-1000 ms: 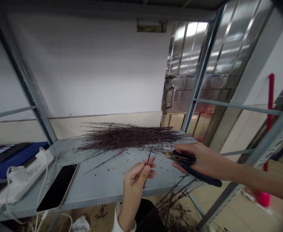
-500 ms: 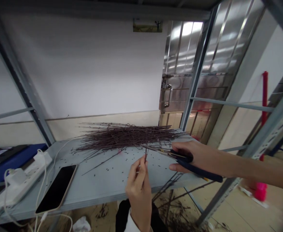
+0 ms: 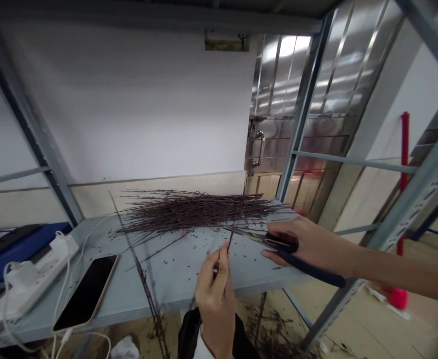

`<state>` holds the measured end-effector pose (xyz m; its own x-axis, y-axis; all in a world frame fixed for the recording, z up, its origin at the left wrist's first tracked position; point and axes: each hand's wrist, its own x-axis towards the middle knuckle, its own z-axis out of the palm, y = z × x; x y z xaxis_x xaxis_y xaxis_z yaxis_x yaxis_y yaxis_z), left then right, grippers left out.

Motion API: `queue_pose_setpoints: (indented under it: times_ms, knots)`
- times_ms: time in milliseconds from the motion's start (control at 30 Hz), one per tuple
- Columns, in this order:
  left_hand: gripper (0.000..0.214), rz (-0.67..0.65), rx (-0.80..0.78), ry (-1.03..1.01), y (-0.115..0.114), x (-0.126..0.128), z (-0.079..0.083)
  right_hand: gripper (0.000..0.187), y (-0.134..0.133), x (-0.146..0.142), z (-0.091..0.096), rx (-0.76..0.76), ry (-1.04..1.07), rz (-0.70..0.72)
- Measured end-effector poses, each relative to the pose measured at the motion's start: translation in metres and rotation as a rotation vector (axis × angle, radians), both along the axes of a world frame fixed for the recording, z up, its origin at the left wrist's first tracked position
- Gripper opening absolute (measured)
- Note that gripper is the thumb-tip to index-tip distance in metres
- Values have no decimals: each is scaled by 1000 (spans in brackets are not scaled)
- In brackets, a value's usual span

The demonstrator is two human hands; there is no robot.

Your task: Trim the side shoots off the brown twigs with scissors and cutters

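My left hand [image 3: 214, 294] is closed, pinching a thin dark brown twig [image 3: 231, 240] that sticks up past the fingertips. My right hand [image 3: 297, 244] grips pliers-like cutters [image 3: 279, 244] with dark blue handles and slim metal jaws. Their jaws point left and meet the twig near its tip; whether they are closed on it I cannot tell. Behind both hands lies a heap of long dark twigs [image 3: 200, 212] on the grey shelf [image 3: 174, 294]. Left of my left hand, blurred long twigs [image 3: 147, 294] slant across the shelf's front edge; what supports them is unclear.
On the left are a black-screened phone [image 3: 88, 291], a white power strip [image 3: 28, 289] with cables and a blue folder-like item [image 3: 5, 259]. Metal uprights [image 3: 305, 104] frame the shelf. Small dark bits dot its surface. More twigs [image 3: 275, 324] lie on the floor.
Long twigs that stuck out below and right of my left hand now appear, blurred, on its left. The held twig tilts more to the right. Both hands stay nearly in place.
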<state>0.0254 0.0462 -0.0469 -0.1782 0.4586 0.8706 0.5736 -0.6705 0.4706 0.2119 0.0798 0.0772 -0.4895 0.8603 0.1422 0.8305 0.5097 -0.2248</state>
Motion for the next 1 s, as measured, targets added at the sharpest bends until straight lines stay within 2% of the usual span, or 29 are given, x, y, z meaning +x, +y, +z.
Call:
queue_pose_setpoints:
  times_ms: [167,400,600,700,867,1000]
  knots:
    - [39,-119,-28,-59,2,-4,9,43,2,2,-5,4,11,1]
    - [24,-279,-199,-169,6,-7,24,41,5,5,-12,-75,56,20]
    - [22,-469,-318,-141,11,-14,29,36,7,4,-12,-103,50,67]
    - [23,-540,-381,-154,13,-18,29,37,8,4,-11,-75,20,50]
    - [24,-638,-539,-234,18,-25,27,42,9,8,-10,57,-30,29]
    - [24,-701,-649,-311,23,-29,28,45,7,13,-9,88,-40,10]
